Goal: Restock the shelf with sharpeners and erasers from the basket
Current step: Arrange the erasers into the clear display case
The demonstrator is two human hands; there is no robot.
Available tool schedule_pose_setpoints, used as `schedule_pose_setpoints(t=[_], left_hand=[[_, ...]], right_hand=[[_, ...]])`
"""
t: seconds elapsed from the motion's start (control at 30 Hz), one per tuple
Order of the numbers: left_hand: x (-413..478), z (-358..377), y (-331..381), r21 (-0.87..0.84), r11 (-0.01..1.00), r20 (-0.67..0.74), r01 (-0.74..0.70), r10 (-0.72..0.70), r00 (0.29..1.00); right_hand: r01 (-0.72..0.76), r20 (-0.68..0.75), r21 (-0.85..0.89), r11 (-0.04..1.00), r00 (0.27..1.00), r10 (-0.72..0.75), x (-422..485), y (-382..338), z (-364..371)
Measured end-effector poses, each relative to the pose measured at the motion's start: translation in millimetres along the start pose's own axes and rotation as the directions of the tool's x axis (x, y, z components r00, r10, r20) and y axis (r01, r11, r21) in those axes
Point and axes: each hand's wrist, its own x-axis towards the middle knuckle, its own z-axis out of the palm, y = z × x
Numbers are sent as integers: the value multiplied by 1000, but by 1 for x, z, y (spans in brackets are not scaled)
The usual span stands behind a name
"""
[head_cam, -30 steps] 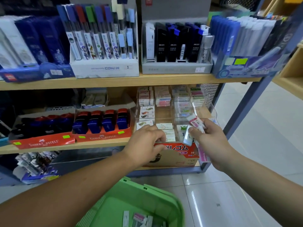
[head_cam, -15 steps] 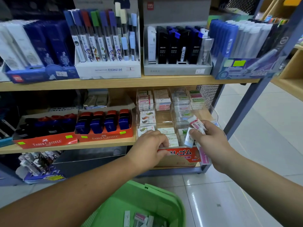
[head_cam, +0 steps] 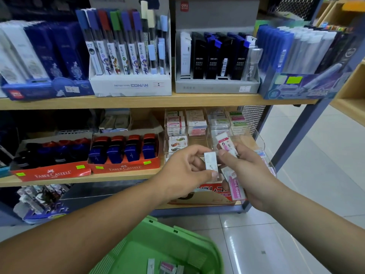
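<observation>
My left hand [head_cam: 185, 171] pinches a small white eraser [head_cam: 211, 163] between thumb and fingers, in front of the clear eraser organizer [head_cam: 262, 143] on the middle shelf. My right hand [head_cam: 248, 175] grips a fanned bunch of erasers [head_cam: 235, 186], one with a pink sleeve pointing down and one pink-and-white sticking up. The two hands almost touch. The green basket [head_cam: 177, 240] hangs low at the bottom with a few erasers [head_cam: 166, 266] lying in it. Blue and red sharpeners [head_cam: 126, 149] stand in red Faber-Castell trays to the left.
The wooden top shelf [head_cam: 138, 100] carries boxes of pencil leads and pens. A red and tan carton [head_cam: 213, 196] sits under the organizer. A blue metal shelf post [head_cam: 304, 131] stands at right, with tiled floor [head_cam: 306, 214] beyond it.
My left hand came away from the organizer's front and now holds a white eraser taken from beside the right hand's bunch. The right hand stayed nearly in place.
</observation>
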Motion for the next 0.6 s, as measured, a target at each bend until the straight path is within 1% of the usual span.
schedule_pose_setpoints(t=[0.1,0.17,0.3,0.37,0.43,0.53,0.6], left_hand=[[4,-9,-1,-31,998,-11,59,-59,998],[7,-19,-1,-41,994,-43,102,-104,994],[13,-39,-7,38,980,-129,195,-189,973],[17,-41,-12,101,977,-154,186,-169,973],[23,-38,-14,205,967,-161,151,-119,980],[32,-28,-11,355,931,-87,80,-53,995],[38,-22,-11,439,897,-44,57,-42,998]], right_hand=[[-13,-39,2,1000,999,13,3,0,-1],[2,-83,-21,1000,997,-4,5,-2,-1],[13,-105,-46,999,994,-18,6,-8,-4],[28,-116,-61,998,993,-35,6,-9,-6],[28,-127,-64,998,991,-36,5,-9,-6],[-17,-100,-49,999,995,13,2,-11,-5],[-73,-54,-23,997,996,72,0,-12,-4]])
